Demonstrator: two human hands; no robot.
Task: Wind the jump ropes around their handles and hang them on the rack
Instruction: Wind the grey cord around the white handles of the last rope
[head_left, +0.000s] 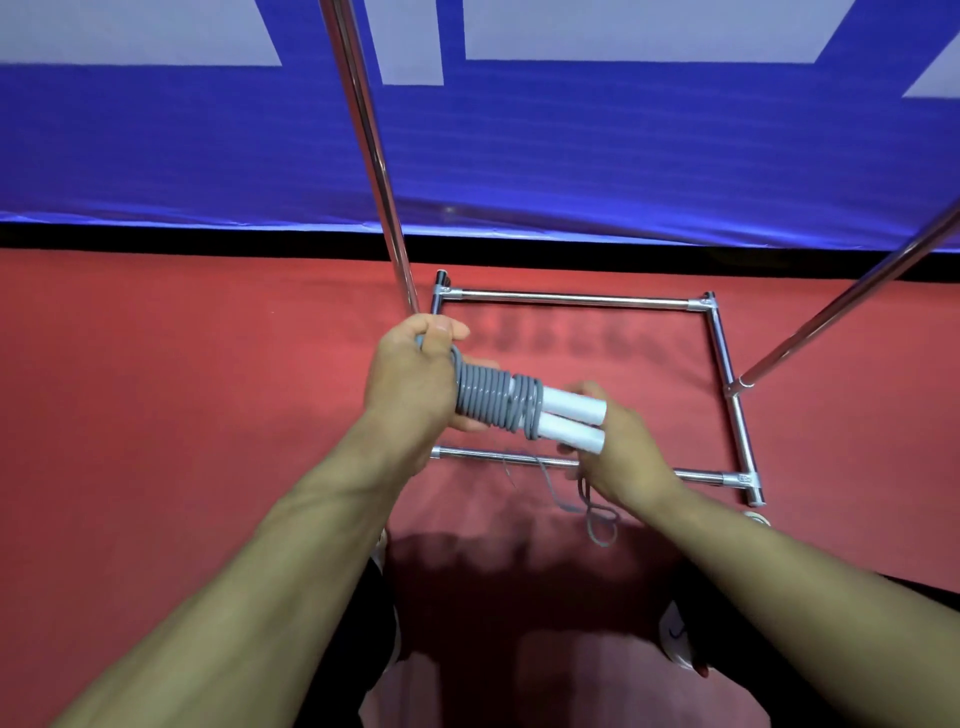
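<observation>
Both forearms reached forward from the bottom corners and met at the middle of the view, above the red floor (156, 415). The left hand (410, 384) was turned back-up, its fingers (441, 332) curled tight around the wound end of the jump rope (488, 397), with the thumb laid over the top. Grey coils wrapped the two white handles (571, 415), which lay side by side, running rightward from the left fingers toward the right hand (618, 447). The right hand's fingers pinched the bare handle ends from beneath; how far they closed could not be told, being mostly hidden. A loose tail of rope (597, 514) hung below the right fingers, looping over the floor. The chrome rack (571, 299) stood just beyond both hands, its base frame on the floor and its uprights rising past the left fingers.
</observation>
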